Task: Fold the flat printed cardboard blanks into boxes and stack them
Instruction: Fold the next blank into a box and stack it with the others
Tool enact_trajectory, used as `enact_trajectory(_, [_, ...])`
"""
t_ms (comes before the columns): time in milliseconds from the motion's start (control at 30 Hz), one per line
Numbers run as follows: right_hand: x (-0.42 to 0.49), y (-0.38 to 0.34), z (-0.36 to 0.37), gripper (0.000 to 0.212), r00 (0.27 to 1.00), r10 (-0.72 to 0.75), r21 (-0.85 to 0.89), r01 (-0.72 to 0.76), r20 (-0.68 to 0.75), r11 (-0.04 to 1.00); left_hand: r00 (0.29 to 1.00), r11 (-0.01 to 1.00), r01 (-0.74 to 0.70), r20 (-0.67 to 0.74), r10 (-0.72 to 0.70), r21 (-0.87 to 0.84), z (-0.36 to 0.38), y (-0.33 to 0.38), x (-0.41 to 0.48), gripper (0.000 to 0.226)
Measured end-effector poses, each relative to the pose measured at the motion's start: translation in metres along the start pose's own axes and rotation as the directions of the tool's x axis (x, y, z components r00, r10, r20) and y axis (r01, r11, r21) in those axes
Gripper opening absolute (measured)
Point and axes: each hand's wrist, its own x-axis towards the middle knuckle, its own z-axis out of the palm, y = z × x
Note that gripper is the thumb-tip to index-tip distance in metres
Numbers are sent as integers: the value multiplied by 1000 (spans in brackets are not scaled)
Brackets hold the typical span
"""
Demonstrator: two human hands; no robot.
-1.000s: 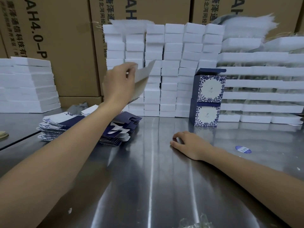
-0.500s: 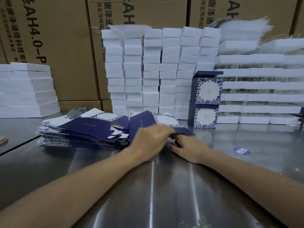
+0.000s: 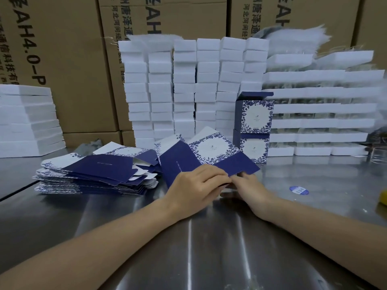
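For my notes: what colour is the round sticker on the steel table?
The sticker is blue with white markings; head view.

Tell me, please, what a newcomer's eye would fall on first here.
The eye goes first to the navy-and-white printed blank in the middle, where the left hand grips its near edge and the right hand meets it. Next come the pile of flat blanks to the left and the two folded boxes stacked to the right, before a wall of white blocks.

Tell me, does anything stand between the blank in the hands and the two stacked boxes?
Nothing visible does. The left hand pinches the cardboard blank, the right hand touches it; the stacked boxes stand just behind.
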Motion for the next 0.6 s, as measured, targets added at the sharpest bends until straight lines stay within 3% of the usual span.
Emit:
enact_trajectory(100, [-15,-1,-4,27,993,10,132,6,-121,991,998,998,-42,38,44,-38,1,1,0,26])
enact_trajectory(167, [-20,-8,-6,18,981,-67,100,87,-184,991,997,994,65,34,-62,-85,-1,3,1,44])
enact_trajectory(267, [-21,-19,-12,17,934,-314,-134,294,-169,946,962,950,265,-17,-271,-164,-4,2,3,57])
enact_trajectory(333, [-18,-17,-18,27,879,-470,-375,410,-79,831,932,920,360,3,-364,-153,-5,-1,2,67])
enact_trajectory(433, [-10,-9,-28,42,846,-532,-532,431,-43,729,832,829,552,-14,-555,-95,-4,-12,-1,84])
enact_trajectory(500, [-6,-10,-34,44,829,-558,-632,413,-38,656,756,752,649,-14,-655,-117,-4,-19,-4,75])
enact_trajectory(600, [-3,-17,-40,49,802,-596,-807,369,27,461,649,625,728,-12,-761,-283,-2,-27,-7,45])
